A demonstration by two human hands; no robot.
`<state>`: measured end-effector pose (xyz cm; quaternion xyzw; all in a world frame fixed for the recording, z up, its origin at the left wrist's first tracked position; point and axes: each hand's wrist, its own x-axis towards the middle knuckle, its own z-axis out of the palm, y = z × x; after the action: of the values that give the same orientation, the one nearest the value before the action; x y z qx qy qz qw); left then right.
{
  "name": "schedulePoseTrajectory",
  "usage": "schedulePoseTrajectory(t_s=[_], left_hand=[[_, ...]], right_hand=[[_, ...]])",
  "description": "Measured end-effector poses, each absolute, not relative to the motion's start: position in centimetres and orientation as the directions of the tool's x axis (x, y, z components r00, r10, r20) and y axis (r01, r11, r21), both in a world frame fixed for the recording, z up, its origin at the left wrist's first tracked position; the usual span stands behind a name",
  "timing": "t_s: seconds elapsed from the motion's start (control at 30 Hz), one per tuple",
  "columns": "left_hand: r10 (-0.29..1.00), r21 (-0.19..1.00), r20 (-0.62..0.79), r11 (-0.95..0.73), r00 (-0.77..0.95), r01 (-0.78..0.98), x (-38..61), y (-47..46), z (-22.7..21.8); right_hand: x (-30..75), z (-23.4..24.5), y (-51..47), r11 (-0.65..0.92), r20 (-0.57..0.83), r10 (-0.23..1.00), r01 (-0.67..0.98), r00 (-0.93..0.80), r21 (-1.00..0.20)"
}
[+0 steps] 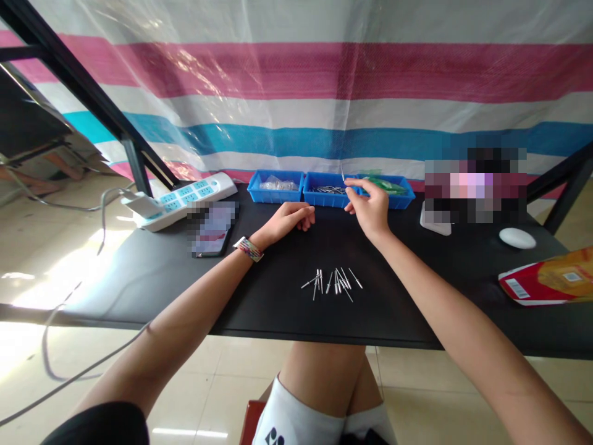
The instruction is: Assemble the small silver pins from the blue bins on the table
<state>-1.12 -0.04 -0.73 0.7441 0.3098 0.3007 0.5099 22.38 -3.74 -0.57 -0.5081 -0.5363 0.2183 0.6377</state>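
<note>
Between the thumb and index finger of my right hand (373, 209) a thin silver blind rivet (343, 173) points upward, above the middle blue bin (322, 199). That bin holds more metal rivets. My left hand (286, 220) rests on the black table in front of the bins, its fingers curled in; whatever may be inside them is hidden. Nearer the front edge, several loose rivets (336, 288) lie scattered in a small group. The left blue bin (273, 197) contains clear plastic bags, and the right blue bin (402, 202) contains green packaging.
A white power strip (215, 183) and a phone (215, 225) lie on the left of the table (278, 309). To the right are a white mouse (517, 238), a red and yellow package (542, 281) and a blurred item. A striped sheet (296, 111) hangs behind.
</note>
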Motion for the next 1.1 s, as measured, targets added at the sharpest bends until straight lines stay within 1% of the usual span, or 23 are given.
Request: schedulePoseTrajectory(t_s=[0.07, 0.17, 0.27, 0.33, 0.37, 0.43, 0.5, 0.53, 0.6, 0.67, 0.77, 0.97, 1.1], left_hand=[[0.769, 0.947, 0.131, -0.285, 0.626, 0.151, -1.1, 0.0, -0.8], [0.766, 0.947, 0.134, -0.286, 0.629, 0.147, -1.0, 0.1, -0.9], [0.767, 0.948, 0.128, -0.281, 0.628, 0.150, -1.1, 0.1, -1.0], [0.768, 0.949, 0.126, -0.277, 0.628, 0.149, -1.1, 0.1, -1.0], [0.768, 0.950, 0.128, -0.278, 0.628, 0.146, -1.1, 0.1, -1.0], [0.766, 0.949, 0.138, -0.284, 0.628, 0.139, -1.1, 0.1, -1.0], [0.765, 0.947, 0.149, -0.292, 0.627, 0.131, -1.2, 0.1, -1.0], [0.764, 0.947, 0.154, -0.294, 0.626, 0.126, -1.2, 0.1, -1.1], [0.762, 0.948, 0.158, -0.295, 0.628, 0.120, -1.2, 0.2, -1.2], [0.760, 0.948, 0.154, -0.294, 0.631, 0.123, -1.3, 0.3, -1.3], [0.764, 0.946, 0.142, -0.292, 0.630, 0.141, -1.3, 0.3, -1.3], [0.763, 0.942, 0.150, -0.303, 0.628, 0.142, -1.3, 0.3, -1.0], [0.760, 0.946, 0.154, -0.298, 0.631, 0.128, -1.3, 0.5, -1.1]], right_hand=[[23.2, -0.6, -3.6, 0.390, 0.507, 0.806, 0.371, 0.306, -0.843], [23.8, -1.0, -3.8, 0.383, 0.541, 0.787, 0.452, 0.297, -0.806], [23.6, -1.1, -4.6, 0.385, 0.533, 0.801, 0.447, 0.273, -0.808], [23.0, -0.8, -5.4, 0.400, 0.500, 0.846, 0.397, 0.186, -0.826], [22.6, -0.6, -5.8, 0.403, 0.465, 0.880, 0.368, 0.096, -0.838], [21.9, 0.0, -6.8, 0.392, 0.347, 0.919, 0.335, -0.188, -0.857], [21.2, 0.7, -7.8, 0.398, 0.196, 0.854, 0.364, -0.482, -0.842], [21.0, 1.0, -8.3, 0.419, 0.138, 0.801, 0.381, -0.582, -0.824], [20.6, 1.5, -9.1, 0.466, 0.080, 0.716, 0.391, -0.693, -0.794], [20.3, 1.7, -9.6, 0.496, 0.059, 0.674, 0.391, -0.737, -0.775], [20.1, 1.9, -9.8, 0.514, 0.025, 0.662, 0.428, -0.749, -0.743], [20.0, 2.2, -9.7, 0.503, 0.011, 0.693, 0.472, -0.721, -0.724], [20.9, 2.0, -8.8, 0.494, 0.050, 0.736, 0.484, -0.675, -0.722]])
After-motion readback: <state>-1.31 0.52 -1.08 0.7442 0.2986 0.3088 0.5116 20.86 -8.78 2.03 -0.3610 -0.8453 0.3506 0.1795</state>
